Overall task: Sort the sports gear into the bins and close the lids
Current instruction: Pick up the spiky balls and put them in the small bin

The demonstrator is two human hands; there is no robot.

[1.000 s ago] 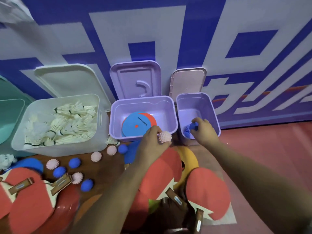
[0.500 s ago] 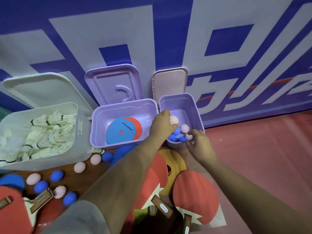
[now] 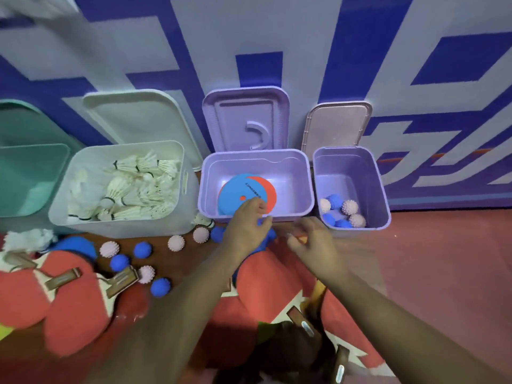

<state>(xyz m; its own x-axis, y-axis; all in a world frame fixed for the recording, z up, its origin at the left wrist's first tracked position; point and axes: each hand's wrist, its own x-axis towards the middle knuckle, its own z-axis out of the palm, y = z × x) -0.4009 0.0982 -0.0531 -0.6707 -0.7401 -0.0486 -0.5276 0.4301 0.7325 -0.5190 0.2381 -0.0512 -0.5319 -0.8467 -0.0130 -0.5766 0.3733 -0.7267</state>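
Red floor [image 3: 429,259], blue-white wall behind. Paddles [image 3: 74,309] nearest, cut off at the left edge and partly hidden under both arms. Left hand [image 3: 245,228] curled over something blue at the near rim of the middle bin [image 3: 203,189]; grip unclear. Right hand [image 3: 315,242] blurred, fingers loosely spread, nothing visible in it. Spiky balls [image 3: 142,249] loose at left; more in the small right bin [image 3: 383,206]. Discs [image 3: 238,192] in middle bin, shuttlecocks [image 3: 133,189] in white bin [image 3: 63,200]. Lids [image 3: 245,117] upright, far.
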